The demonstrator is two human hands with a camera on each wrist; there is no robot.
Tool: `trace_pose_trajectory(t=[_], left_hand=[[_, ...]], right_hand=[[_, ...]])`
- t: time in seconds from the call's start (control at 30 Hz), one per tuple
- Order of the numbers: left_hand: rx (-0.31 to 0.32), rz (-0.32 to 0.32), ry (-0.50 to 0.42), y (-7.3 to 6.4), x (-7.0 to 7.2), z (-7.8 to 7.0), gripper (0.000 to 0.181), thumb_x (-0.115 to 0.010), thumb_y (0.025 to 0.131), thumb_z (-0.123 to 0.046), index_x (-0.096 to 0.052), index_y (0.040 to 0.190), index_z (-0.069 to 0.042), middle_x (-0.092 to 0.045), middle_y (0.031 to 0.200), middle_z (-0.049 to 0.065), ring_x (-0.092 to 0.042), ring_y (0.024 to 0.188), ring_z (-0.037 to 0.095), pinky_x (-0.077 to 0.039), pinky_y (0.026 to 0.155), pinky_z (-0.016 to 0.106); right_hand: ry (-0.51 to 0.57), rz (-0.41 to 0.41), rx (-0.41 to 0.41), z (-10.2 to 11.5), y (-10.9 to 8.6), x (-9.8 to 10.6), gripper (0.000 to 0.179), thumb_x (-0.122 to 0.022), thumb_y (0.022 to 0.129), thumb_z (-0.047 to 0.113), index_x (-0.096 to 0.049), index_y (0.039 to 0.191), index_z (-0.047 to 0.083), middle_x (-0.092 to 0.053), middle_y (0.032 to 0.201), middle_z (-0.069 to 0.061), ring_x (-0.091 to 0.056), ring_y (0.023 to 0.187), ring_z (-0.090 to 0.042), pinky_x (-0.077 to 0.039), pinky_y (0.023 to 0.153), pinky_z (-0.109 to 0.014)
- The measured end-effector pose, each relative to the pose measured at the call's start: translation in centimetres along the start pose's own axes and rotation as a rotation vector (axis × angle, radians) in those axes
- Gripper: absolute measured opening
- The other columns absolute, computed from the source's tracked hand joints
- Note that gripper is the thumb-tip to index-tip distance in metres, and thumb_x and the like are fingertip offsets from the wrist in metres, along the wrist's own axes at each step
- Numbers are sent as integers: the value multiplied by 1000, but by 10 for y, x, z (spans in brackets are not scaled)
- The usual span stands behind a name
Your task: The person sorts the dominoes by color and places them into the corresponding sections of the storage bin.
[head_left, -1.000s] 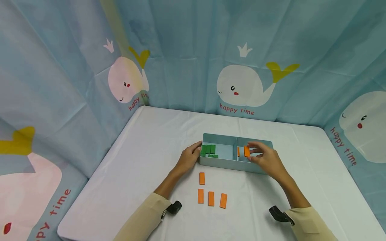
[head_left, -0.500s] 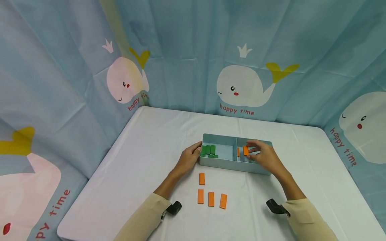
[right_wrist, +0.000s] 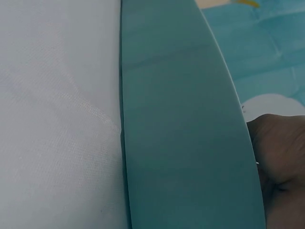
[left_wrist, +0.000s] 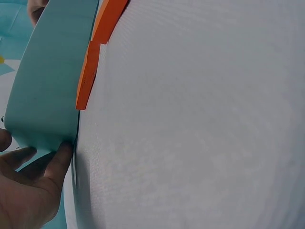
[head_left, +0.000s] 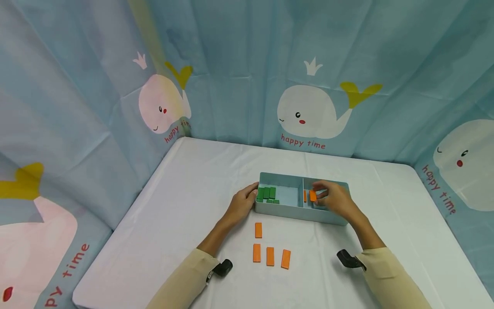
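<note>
A blue-green box (head_left: 293, 212) with a divider (head_left: 302, 193) lies across the table. My left hand (head_left: 240, 204) rests its fingers against the box's left end; the left wrist view shows these fingertips at the end wall. In the right compartment, my right hand (head_left: 335, 199) pinches a flat orange block (head_left: 313, 196) between thumb and fingers, the block tilted. Another orange block (head_left: 305, 196) stands on edge along the divider. Several green blocks (head_left: 266, 193) sit at the left of the larger compartment. In the right wrist view, the box's wall hides my right fingertips.
In front of the box, a single orange block (head_left: 258, 230) lies nearest it, with a row of 3 more orange blocks (head_left: 270, 256) closer to me. A white cloth (head_left: 185, 206) covers the table. Blue curtains (head_left: 239, 107) with whale prints stand behind and at the sides.
My right hand has shifted a little left, towards the divider, and the pinched orange block has come lower and tilted. The left hand and the box stay in place.
</note>
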State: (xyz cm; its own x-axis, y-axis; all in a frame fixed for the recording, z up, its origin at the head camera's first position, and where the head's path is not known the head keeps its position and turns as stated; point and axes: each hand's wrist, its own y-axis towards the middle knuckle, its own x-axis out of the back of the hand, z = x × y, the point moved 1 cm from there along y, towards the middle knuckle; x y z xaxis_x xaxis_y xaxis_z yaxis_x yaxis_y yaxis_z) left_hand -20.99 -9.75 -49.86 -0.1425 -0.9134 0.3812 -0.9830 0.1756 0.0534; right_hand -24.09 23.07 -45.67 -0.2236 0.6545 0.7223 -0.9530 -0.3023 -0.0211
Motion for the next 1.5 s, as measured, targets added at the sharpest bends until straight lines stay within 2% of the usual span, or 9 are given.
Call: trace_pose_trajectory(t=[0.4, 0.73, 0.97, 1.1, 1.4, 1.5], left_hand=[[6, 3, -10, -3, 0, -2, 52, -43, 115, -33, -46, 162, -9, -50, 163, 7, -38, 156, 28, -31, 129, 52], [-6, -2, -14, -2, 0, -3, 51, -44, 115, -31, -47, 161, -8, -51, 162, 11, -40, 155, 28, -32, 128, 51], [-3, 3, 0, -2, 1, -4, 52, -43, 115, -31, -45, 162, -7, -50, 163, 7, -39, 156, 26, -31, 129, 49], [1, 3, 6, -2, 1, -4, 53, -43, 115, -31, -44, 162, -7, -50, 163, 5, -38, 156, 26, -31, 129, 48], [6, 3, 2, -2, 0, -3, 53, -43, 115, -32, -45, 162, -8, -50, 163, 6, -38, 156, 26, -31, 129, 49], [12, 1, -1, -2, 1, -3, 52, -43, 115, -33, -46, 162, -9, -50, 163, 5, -38, 156, 26, -31, 129, 49]], right_hand=[[24, 47, 5, 1, 7, -6, 50, -71, 93, -13, -59, 141, -11, -64, 135, -32, -72, 110, -42, -66, 84, -41], [37, 35, -3, 1, 5, -5, 51, -71, 95, -10, -58, 144, -7, -62, 140, -31, -71, 115, -43, -65, 86, -43], [43, 0, 0, 3, -3, -2, 49, -71, 97, -6, -60, 144, -2, -63, 141, -27, -70, 116, -42, -65, 85, -44], [43, -26, 30, 3, -8, -2, 50, -73, 96, -5, -60, 144, -2, -64, 140, -27, -71, 115, -41, -65, 86, -45], [21, -143, 76, 12, -21, -4, 49, -76, 94, -4, -64, 142, 3, -69, 134, -21, -74, 108, -36, -64, 80, -39], [25, -177, 107, 15, -25, -6, 49, -76, 94, -4, -65, 141, 3, -71, 131, -20, -74, 107, -34, -64, 82, -39]])
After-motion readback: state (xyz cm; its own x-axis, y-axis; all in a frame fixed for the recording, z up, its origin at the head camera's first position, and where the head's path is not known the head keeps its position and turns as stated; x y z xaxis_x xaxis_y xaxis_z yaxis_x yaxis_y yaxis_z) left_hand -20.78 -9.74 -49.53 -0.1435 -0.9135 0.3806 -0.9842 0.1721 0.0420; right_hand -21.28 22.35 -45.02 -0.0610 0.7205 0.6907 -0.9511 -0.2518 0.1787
